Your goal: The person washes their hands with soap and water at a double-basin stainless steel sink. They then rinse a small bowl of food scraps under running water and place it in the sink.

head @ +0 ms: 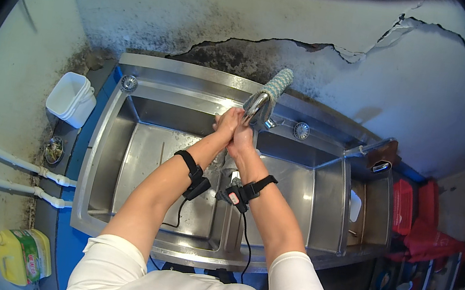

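My left hand (228,121) and my right hand (243,136) are pressed together below the spout of a metal faucet (256,105), over the stainless steel double sink (144,245). A blue-and-white patterned cloth (279,83) is wrapped around the faucet. The spout partly covers my fingers, so I cannot tell whether anything lies between my palms. Both forearms wear black straps with small devices and cables. Beneath my right wrist, a dark grey mesh scrubber or cloth (223,194) rests on the divider between the basins.
Sink strainers (129,83) sit on the back ledge. At left stand a white plastic bucket (72,99), a small bowl (54,150) and a yellow jug (24,256), near white pipes (6,157). On the right are a smaller steel basin (370,216) and a red plastic basket (402,207).
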`<state>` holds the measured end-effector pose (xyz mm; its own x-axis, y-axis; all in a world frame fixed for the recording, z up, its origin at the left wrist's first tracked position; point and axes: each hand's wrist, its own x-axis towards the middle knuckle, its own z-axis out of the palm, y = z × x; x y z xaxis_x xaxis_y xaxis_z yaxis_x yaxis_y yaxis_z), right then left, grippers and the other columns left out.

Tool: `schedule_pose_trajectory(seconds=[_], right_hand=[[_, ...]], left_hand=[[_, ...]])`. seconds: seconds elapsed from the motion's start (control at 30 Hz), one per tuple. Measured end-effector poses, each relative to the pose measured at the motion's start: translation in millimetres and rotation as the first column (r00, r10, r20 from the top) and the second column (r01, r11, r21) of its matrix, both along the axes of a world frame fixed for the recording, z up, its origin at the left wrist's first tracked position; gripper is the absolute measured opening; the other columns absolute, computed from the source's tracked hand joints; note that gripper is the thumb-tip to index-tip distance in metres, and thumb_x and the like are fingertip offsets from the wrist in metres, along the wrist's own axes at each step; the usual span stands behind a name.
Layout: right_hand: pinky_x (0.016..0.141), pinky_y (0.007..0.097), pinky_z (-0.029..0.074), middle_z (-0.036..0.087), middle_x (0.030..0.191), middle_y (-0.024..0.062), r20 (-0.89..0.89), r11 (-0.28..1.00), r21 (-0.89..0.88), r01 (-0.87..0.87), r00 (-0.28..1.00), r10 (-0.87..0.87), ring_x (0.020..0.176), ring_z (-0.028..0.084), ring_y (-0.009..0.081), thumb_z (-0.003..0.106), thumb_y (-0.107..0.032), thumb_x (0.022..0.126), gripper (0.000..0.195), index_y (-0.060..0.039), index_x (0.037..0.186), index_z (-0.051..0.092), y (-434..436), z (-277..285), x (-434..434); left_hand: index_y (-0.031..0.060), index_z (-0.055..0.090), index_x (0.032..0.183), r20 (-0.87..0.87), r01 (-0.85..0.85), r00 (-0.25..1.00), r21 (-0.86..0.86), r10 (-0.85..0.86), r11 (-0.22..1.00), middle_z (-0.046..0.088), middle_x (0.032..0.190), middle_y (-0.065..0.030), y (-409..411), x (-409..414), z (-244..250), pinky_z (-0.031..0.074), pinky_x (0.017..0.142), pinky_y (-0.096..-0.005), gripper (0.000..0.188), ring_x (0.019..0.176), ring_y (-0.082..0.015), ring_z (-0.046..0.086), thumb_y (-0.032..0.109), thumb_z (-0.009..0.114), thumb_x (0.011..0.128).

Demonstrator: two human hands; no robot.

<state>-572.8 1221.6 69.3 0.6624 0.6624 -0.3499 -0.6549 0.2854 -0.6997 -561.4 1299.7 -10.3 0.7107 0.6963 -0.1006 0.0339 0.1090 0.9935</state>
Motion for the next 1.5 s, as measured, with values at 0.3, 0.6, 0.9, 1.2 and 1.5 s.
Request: schedule_pose_trajectory(seconds=[0.3, 0.6, 0.9, 1.2, 1.5], right_hand=[[0.068, 0.0381, 0.050, 0.059, 0.089, 0.0120, 0.193, 0.964, -0.257, -0.060, 0.975, 0.112, 0.078, 0.060, 0.0240, 0.068, -0.012, 0.077, 0.025, -0.0024, 0.095, 0.053, -7, -47, 57], [0.064, 0.0398, 0.053, 0.056, 0.068, 0.0067, -0.251, 0.997, 0.027, 0.074, 0.966, -0.065, 0.066, 0.060, 0.0251, 0.072, -0.021, 0.076, 0.025, -0.0074, 0.078, 0.051, 5, -37, 49], [0.078, 0.0361, 0.046, 0.057, 0.100, 0.0097, 0.872, 0.817, -0.428, 0.386, 0.414, 0.261, 0.090, 0.056, 0.0240, 0.054, -0.033, 0.087, 0.037, -0.0009, 0.104, 0.051, -4, -95, 63], [0.082, 0.0276, 0.045, 0.056, 0.098, 0.0062, 0.081, 0.959, 0.244, 0.142, 0.983, -0.166, 0.092, 0.055, 0.0180, 0.049, 0.000, 0.085, 0.015, -0.0042, 0.098, 0.054, -8, -40, 8], [0.074, 0.0350, 0.047, 0.060, 0.094, 0.0135, 0.917, 0.927, -0.327, 0.182, 0.298, 0.264, 0.085, 0.059, 0.0299, 0.051, -0.007, 0.084, 0.020, -0.0045, 0.103, 0.056, -32, -52, 8]], left_hand=[[-0.0001, 0.051, 0.109, 0.080, 0.116, 0.956, 0.781, -0.283, 0.613, 0.055, 0.101, -0.0186, -42, -40, 57, 0.039, 0.086, -0.0394, 0.032, 0.100, -0.0341, 0.050, 0.018, 0.050, 0.082], [0.0006, 0.056, 0.106, 0.482, 0.307, 0.876, -0.544, -0.009, 0.781, 0.059, 0.103, -0.0088, -39, -38, 48, 0.045, 0.080, -0.0276, 0.024, 0.089, -0.0181, 0.057, -0.001, 0.042, 0.087], [0.0046, 0.056, 0.099, 0.237, 0.149, 0.971, -0.729, 0.042, 0.668, 0.061, 0.092, -0.0071, -49, -30, 73, 0.050, 0.074, -0.0322, 0.019, 0.081, -0.0203, 0.060, 0.020, 0.046, 0.094], [0.0080, 0.056, 0.079, 0.461, 0.426, 0.886, -0.780, -0.040, 0.457, 0.061, 0.078, -0.0087, -14, -16, 17, 0.052, 0.066, -0.0341, 0.011, 0.073, -0.0215, 0.060, 0.016, 0.054, 0.086], [0.0062, 0.054, 0.082, -0.015, -0.109, 0.985, -0.818, 0.169, 0.565, 0.060, 0.079, -0.0105, -22, -19, 31, 0.051, 0.063, -0.0338, 0.022, 0.071, -0.0213, 0.059, 0.027, 0.053, 0.089]])
